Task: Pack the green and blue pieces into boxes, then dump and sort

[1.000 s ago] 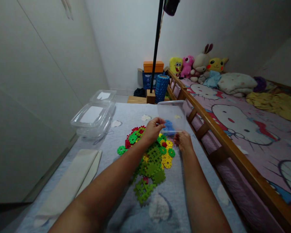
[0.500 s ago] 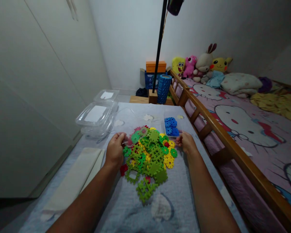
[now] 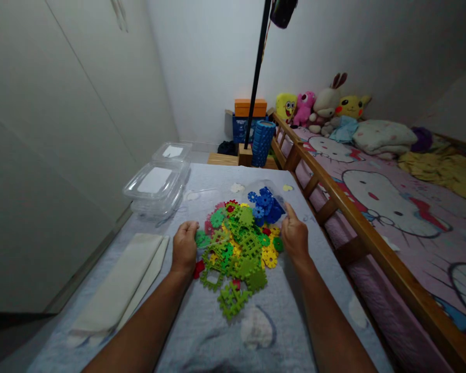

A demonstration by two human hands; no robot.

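Observation:
My left hand (image 3: pixel 184 246) is closed on the near side of a see-through plastic container (image 3: pixel 206 190), held at the left of the pile; whether it is a box or a lid I cannot tell. At the far right, my right hand (image 3: pixel 295 234) grips a clear plastic box (image 3: pixel 270 183), tipped to the left. Blue flower-shaped building pieces (image 3: pixel 264 206) are bunched in its low side, some at its left edge. Between my hands lies a heap of interlocking plastic pieces (image 3: pixel 248 246): green squares and green, yellow and red discs.
Lidded clear boxes (image 3: pixel 155 184) are stacked at the table's far left. A folded cream cloth (image 3: pixel 118 285) lies at the left. A wooden bed rail (image 3: pixel 326 210) runs along the right side. Behind the table rises a black pole (image 3: pixel 256 77) by a blue foam roller (image 3: pixel 263 142).
The right-hand box has gone from flat to tilted leftward, and its blue pieces have slid left towards the heap. My left hand has moved slightly down and left with the container.

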